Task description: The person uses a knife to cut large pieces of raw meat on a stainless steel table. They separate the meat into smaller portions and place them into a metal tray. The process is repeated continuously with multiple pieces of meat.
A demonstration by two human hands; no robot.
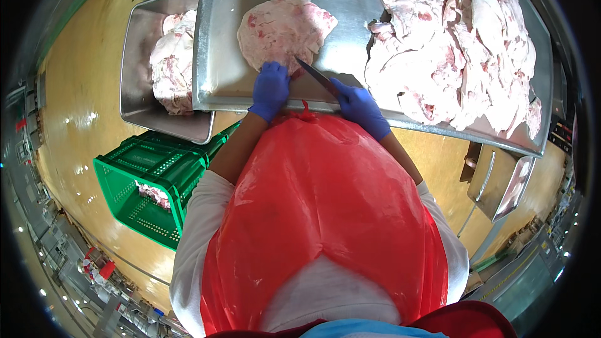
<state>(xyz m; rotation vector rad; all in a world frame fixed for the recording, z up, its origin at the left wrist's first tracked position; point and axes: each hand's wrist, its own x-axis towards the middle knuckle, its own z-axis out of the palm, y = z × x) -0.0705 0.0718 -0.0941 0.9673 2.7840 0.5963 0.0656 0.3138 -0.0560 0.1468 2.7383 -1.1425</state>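
Left hand, blue glove: fingers together and flat, pressing the near edge of the flat meat slab. Right hand, blue glove: fingers clamped on the knife handle, blade tip touching the slab's near edge just beside the left hand. Slab lies on the steel counter, centre. Big meat pile to the right. Steel tray with more meat at left, green crate below it. Red apron on the person.
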